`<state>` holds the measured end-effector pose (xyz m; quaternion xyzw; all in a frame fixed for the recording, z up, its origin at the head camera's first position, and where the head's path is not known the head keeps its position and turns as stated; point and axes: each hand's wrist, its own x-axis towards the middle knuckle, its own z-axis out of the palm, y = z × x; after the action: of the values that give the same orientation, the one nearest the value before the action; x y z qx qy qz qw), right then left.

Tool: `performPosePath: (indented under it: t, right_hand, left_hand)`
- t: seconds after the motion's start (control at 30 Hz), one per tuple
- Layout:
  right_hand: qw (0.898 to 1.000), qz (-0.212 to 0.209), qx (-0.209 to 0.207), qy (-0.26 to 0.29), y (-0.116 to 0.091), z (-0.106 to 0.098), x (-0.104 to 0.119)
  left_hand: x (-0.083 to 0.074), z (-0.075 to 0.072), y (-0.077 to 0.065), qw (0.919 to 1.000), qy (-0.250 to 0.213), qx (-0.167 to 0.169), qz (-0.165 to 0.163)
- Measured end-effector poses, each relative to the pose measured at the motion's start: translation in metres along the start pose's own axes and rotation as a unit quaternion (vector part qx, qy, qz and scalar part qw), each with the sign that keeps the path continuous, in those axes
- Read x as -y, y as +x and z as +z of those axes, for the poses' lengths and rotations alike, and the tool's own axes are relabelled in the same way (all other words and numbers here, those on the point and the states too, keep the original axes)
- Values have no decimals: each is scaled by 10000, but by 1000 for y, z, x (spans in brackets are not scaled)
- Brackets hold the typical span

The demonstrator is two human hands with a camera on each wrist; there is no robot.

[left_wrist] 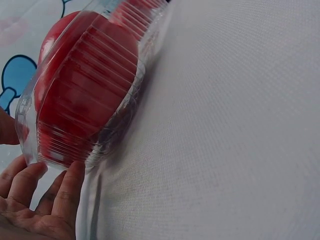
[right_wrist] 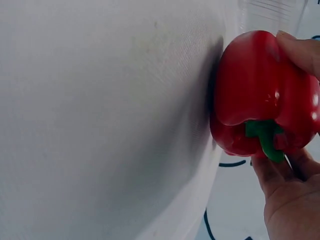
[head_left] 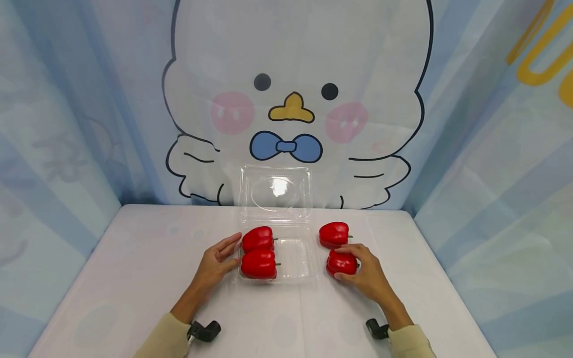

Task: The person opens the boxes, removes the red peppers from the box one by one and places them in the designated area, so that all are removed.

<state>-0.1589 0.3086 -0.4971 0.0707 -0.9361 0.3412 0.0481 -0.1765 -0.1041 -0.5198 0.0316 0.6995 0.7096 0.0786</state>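
A hinged clear plastic box (head_left: pixel 297 258) lies on the table with its lid (head_left: pixel 295 191) raised at the back. Two red bell peppers sit in its left half, a rear one (head_left: pixel 258 239) and a front one (head_left: pixel 258 264), stems to the right. My left hand (head_left: pixel 218 261) touches the box's left side with fairly straight fingers (left_wrist: pixel 70 192); the ribbed wall shows up close in the left wrist view. To the right of the box, my right hand (head_left: pixel 364 271) grips another red bell pepper (right_wrist: pixel 250 85) between thumb and fingers. Its green stem (right_wrist: pixel 267 140) faces the right wrist camera.
One more red bell pepper (head_left: pixel 334 234) lies just behind the gripped one, right of the box. A white cloth covers the table (head_left: pixel 286 323). Behind it hangs a curtain (head_left: pixel 291 59) with a cartoon bird, and more curtain hangs at both sides.
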Motion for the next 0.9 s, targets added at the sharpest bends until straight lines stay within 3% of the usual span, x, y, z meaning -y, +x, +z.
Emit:
performPosePath:
  t: [0.3, 0.6, 0.9]
  right_hand:
    - [10000, -17, -2, -8, -1, 3, -5]
    - [9999, -26, -146, -10, -7, -6, 15]
    - [9971, -516, -517, 200, -5, -10, 32]
  left_hand:
    - [0, 0, 0, 10000, -17, -4, 8]
    - [-1, 0, 0, 10000, 42, 12, 74]
    - [1, 0, 1, 10000, 12, 24, 7]
